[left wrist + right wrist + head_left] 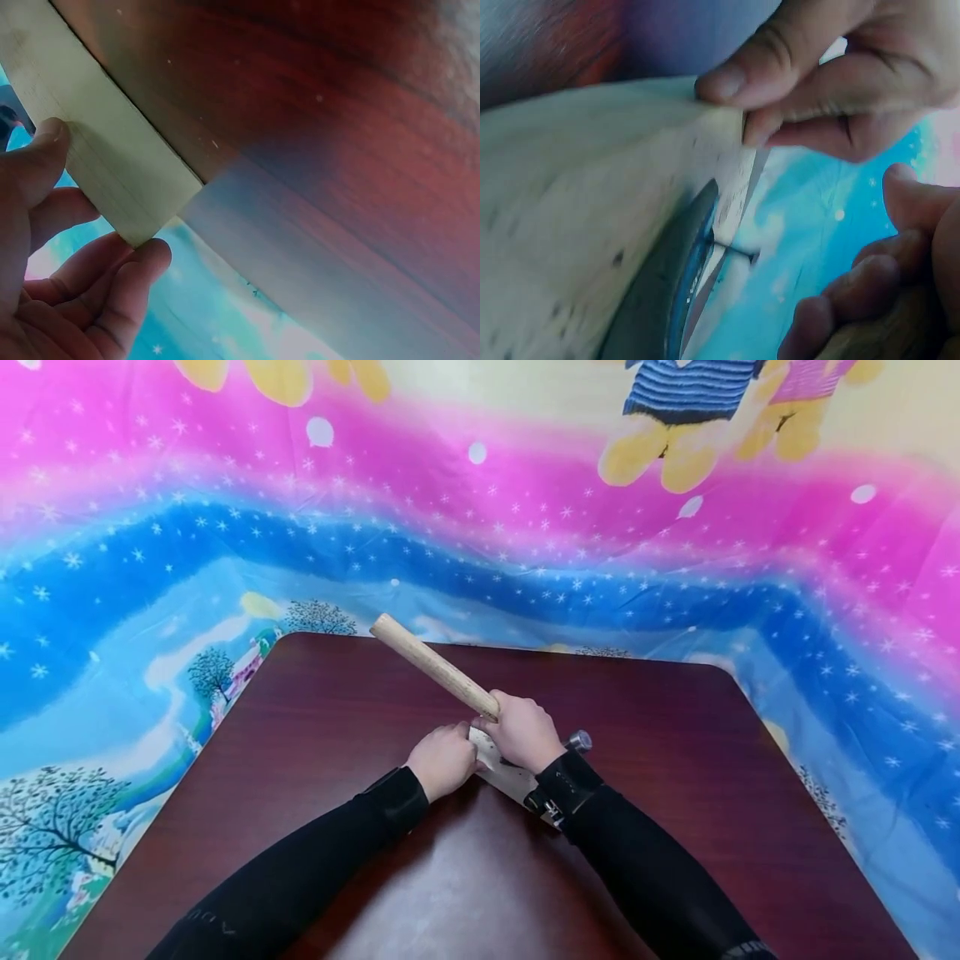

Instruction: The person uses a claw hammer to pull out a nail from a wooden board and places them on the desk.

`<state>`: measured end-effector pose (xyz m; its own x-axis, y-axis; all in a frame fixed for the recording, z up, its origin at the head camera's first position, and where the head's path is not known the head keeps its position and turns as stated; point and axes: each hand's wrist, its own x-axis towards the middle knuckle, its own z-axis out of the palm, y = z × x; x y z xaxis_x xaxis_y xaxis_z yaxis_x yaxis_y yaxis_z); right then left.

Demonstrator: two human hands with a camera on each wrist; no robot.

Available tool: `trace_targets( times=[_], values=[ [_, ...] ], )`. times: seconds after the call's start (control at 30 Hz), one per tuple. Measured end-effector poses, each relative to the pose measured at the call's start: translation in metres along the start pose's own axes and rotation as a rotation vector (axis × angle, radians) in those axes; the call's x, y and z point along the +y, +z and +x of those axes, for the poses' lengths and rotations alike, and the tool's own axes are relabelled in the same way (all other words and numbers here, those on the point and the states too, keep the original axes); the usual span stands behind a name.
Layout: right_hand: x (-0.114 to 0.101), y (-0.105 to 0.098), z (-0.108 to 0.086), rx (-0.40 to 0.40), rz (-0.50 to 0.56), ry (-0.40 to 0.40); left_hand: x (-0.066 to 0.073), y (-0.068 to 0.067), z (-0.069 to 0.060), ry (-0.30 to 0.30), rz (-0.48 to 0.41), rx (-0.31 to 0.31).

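A pale wooden board [508, 779] slants over the table. My left hand [442, 760] holds its far end; in the left wrist view, the thumb of that hand [82, 270] lies on the board's face [112, 127]. My right hand [525, 732] grips the wooden handle [435, 667] of a claw hammer, whose metal head [580, 741] shows beyond the wrist. The right wrist view shows the dark claw [667, 285] against the spotted board [570, 202], with a thin nail [735, 249] sticking out beside it. Whether the claw grips the nail, I cannot tell.
The dark red-brown table [300, 710] has rounded far corners. Behind it and along both sides hangs a printed cloth [480, 518] in pink and blue. The hammer handle points up and left toward the table's far edge.
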<state>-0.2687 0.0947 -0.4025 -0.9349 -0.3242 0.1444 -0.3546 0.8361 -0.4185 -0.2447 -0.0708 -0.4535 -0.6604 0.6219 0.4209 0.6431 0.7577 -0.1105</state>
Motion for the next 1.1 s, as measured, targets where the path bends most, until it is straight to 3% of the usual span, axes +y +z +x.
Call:
trace_targets(
  times=[0.37, 0.63, 0.93, 1.1],
  values=[
    [-0.009, 0.004, 0.004, 0.096, 0.038, 0.029, 0.001, 0.004, 0.001, -0.027, -0.005, 0.005],
    [-0.009, 0.006, 0.0, 0.104, 0.081, 0.047, 0.003, 0.006, -0.002, -0.031, 0.011, 0.034],
    [0.001, 0.002, -0.009, 0.201, 0.24, 0.076, 0.005, 0.006, -0.003, -0.053, 0.001, 0.019],
    [0.006, -0.001, -0.013, 0.245, 0.388, 0.112, 0.004, 0.004, -0.002, -0.058, -0.012, 0.002]
  ],
)
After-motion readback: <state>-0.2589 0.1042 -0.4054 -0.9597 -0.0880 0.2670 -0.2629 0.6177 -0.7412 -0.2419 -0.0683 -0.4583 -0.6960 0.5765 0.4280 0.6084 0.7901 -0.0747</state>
